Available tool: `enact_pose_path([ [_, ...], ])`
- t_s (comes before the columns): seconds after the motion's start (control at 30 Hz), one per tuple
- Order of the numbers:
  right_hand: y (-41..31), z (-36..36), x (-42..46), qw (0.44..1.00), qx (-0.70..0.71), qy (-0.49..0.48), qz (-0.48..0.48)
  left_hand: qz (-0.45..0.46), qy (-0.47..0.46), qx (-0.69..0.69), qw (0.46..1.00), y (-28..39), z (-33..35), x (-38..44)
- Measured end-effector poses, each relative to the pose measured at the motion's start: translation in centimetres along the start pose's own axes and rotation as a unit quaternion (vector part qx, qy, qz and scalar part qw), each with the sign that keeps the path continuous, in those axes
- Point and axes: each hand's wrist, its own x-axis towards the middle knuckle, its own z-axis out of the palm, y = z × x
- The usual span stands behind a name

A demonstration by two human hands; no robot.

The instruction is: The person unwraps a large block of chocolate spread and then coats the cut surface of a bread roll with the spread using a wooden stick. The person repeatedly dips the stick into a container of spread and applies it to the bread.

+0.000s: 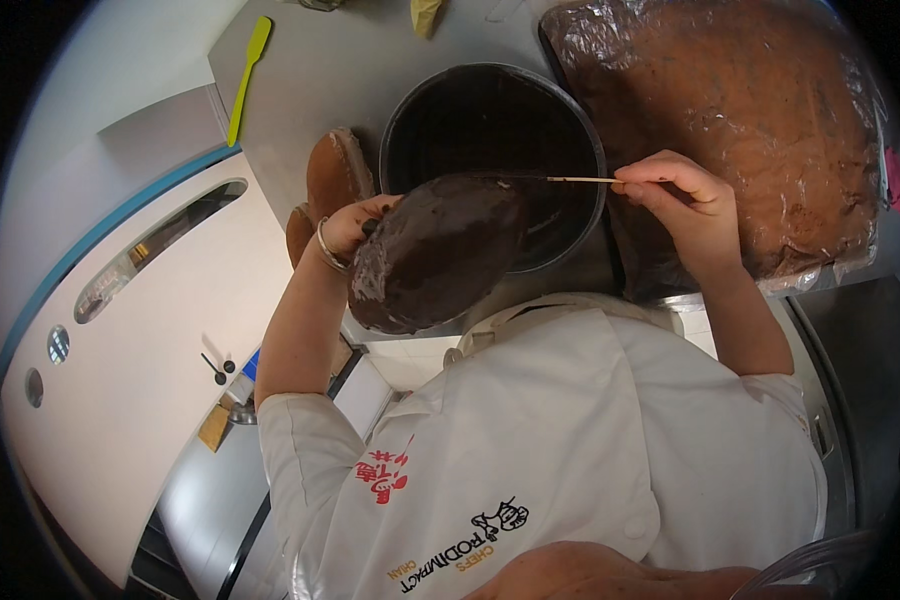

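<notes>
My left hand (351, 225), with a bracelet at the wrist, holds a large oval piece coated in dark brown, chocolate-like material (442, 251) over the near left part of a round, dark-coated bowl (592, 139). Most of its fingers are hidden by the piece. Between the thumb and fingertips of my right hand (682, 199), a thin wooden skewer (581, 180) is pinched. The skewer points left across the bowl, its far end dark and close to the coated piece; whether they touch is unclear. Brown oval pieces with pale edges (334, 169) lie left of the bowl.
A wide tray-like slab of brown material under plastic wrap (765, 135) lies right of the bowl on the metal worktop (307, 67). A lime-green spatula (249, 82) rests near the worktop's left edge. Part of a yellow item (424, 16) shows beyond the bowl.
</notes>
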Motion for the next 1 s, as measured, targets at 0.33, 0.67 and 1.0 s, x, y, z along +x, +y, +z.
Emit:
enact_pose_path([
  [0.33,0.8,-0.2,-1.0,0.995,0.087,0.011,0.051,0.051,-0.104,-0.062,0.991,-1.0,-0.4,0.5],
  [0.67,1.1,-0.2,-0.9,0.994,0.095,0.013,0.061,0.045,-0.049,0.019,0.998,-0.8,-4.5,0.0],
  [1.0,1.1,0.0,-0.4,0.994,0.085,0.040,0.064,0.037,-0.015,0.035,0.999,-0.4,-5.3,-0.4],
])
